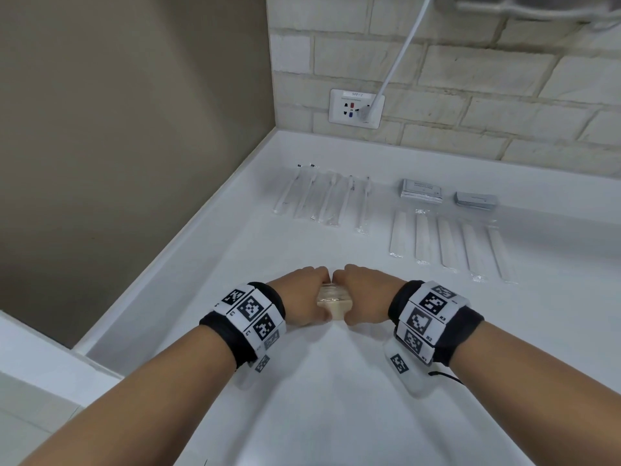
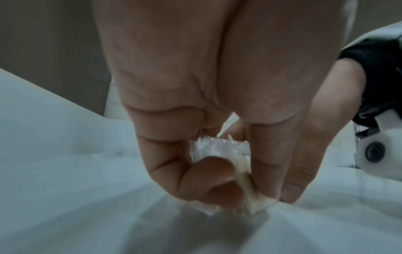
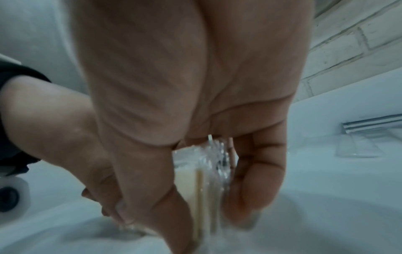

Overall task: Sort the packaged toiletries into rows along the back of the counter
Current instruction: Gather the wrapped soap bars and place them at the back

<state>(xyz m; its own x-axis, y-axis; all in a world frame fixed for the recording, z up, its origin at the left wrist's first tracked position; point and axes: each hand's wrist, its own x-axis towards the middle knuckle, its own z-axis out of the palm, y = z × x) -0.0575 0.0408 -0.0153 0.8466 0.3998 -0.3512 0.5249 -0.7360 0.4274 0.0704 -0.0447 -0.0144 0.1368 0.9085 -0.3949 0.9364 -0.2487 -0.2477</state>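
A small bundle of cream-coloured flat items in clear crinkly wrap (image 1: 334, 302) stands on edge on the white counter (image 1: 336, 415), near the front centre. My left hand (image 1: 311, 289) grips its left side and my right hand (image 1: 359, 290) its right side, knuckles almost touching. In the left wrist view my left hand (image 2: 245, 185) has thumb and fingers curled round the bundle (image 2: 219, 147). The right wrist view shows my right hand (image 3: 202, 194) pinching the bundle (image 3: 187, 178) the same way. Its far end is hidden by my fingers.
Along the back lie a row of wrapped toothbrushes (image 1: 322, 196), a row of wrapped flat white sticks (image 1: 450, 243) and two piles of small grey packets (image 1: 421, 191) (image 1: 475, 199). A wall socket (image 1: 356, 108) with a white cable (image 1: 400, 58) sits above. A wall bounds the counter's left edge.
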